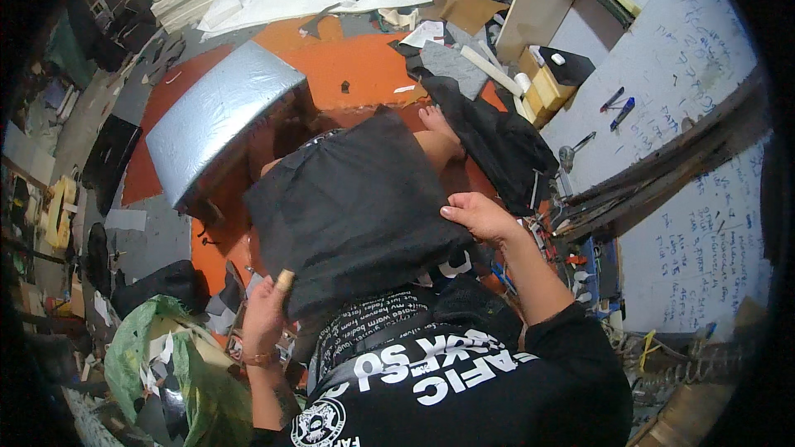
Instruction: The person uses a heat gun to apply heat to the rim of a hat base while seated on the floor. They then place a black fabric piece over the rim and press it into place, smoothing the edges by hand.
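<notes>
A sheet of black cloth [356,199] lies spread over my lap and legs, lightly creased. With fingers closed, my left hand [262,314] grips its near left corner. A tan rounded piece [284,281] shows at that thumb; I cannot tell whether it is a wrap on the thumb or something held. At the cloth's right edge my right hand [482,215] pinches the fabric between thumb and bent fingers. The cloth hides most of my legs, and a bare foot [437,122] shows beyond it.
A silver foil-covered block [224,116] stands left of my legs on the orange floor covering [356,70]. More black fabric [484,136] lies to the right. A green sack [153,331] of scraps sits near left. Pens [623,114] lie on the marked white board [662,58].
</notes>
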